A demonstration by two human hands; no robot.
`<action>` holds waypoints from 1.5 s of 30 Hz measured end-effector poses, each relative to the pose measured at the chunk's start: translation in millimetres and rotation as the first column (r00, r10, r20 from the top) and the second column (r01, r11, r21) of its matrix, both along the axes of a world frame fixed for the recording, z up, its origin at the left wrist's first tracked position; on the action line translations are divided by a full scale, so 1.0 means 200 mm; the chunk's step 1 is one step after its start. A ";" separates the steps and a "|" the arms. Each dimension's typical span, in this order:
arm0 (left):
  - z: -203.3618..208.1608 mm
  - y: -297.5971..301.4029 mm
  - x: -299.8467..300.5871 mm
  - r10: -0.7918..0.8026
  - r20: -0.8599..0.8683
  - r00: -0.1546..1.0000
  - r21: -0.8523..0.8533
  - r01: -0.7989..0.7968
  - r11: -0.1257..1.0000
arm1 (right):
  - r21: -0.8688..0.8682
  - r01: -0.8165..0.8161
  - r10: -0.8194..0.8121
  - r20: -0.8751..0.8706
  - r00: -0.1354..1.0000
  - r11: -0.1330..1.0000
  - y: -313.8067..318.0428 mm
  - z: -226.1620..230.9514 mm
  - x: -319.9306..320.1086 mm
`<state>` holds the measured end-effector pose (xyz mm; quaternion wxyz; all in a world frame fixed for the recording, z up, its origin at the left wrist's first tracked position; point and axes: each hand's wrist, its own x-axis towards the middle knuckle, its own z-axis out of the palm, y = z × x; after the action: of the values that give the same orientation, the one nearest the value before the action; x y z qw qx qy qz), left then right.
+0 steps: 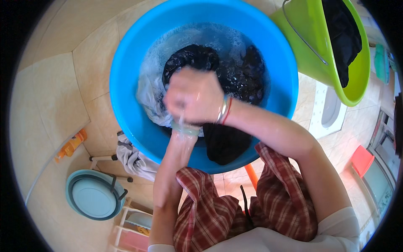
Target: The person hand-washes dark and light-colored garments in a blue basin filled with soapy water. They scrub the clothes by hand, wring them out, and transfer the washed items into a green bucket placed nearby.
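Observation:
A large blue basin [126,122] holds sudsy water, wet black clothes [245,77] and a white cloth [150,101]. Over its middle my right hand [199,94], with a silver bangle and red string at the wrist, is curled closed and blurred by motion. A bunched black garment [189,56] runs up against it and appears gripped in it. My left hand [183,118] is mostly covered by the right; only its wet wrist with a pale green bangle shows clearly, its fingers hidden. Dark cloth [226,143] hangs by the basin's near wall.
At the upper right a tilted green bucket [302,38] holds black cloth. A white squat toilet [328,111] lies behind it. Grey-white cloth [134,157], a grey-blue basin [94,199], an orange bottle [73,143] and a rack [130,222] are left; a red dustpan-like piece [362,161] is right.

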<state>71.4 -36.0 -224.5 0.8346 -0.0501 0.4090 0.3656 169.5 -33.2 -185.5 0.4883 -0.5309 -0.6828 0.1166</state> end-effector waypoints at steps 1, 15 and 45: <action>0.05 -0.03 0.03 0.002 -0.023 1.000 -0.048 -0.003 0.999 | -0.193 0.103 -0.082 0.116 0.990 0.976 0.04 -0.07 0.12; 0.49 0.24 -0.51 -0.080 -0.955 0.287 0.257 0.928 0.269 | -0.513 0.167 -0.539 -0.817 0.207 0.842 -0.13 0.26 0.76; -0.19 0.20 -0.11 0.166 -0.952 -0.258 -0.275 0.957 -0.089 | -0.761 0.409 0.235 0.576 0.783 0.503 0.11 -0.51 0.37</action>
<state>48.5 3.5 -263.0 0.2922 0.8261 0.4718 -0.0983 243.8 -11.3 -287.1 -0.0862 -0.7435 -0.6210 0.2327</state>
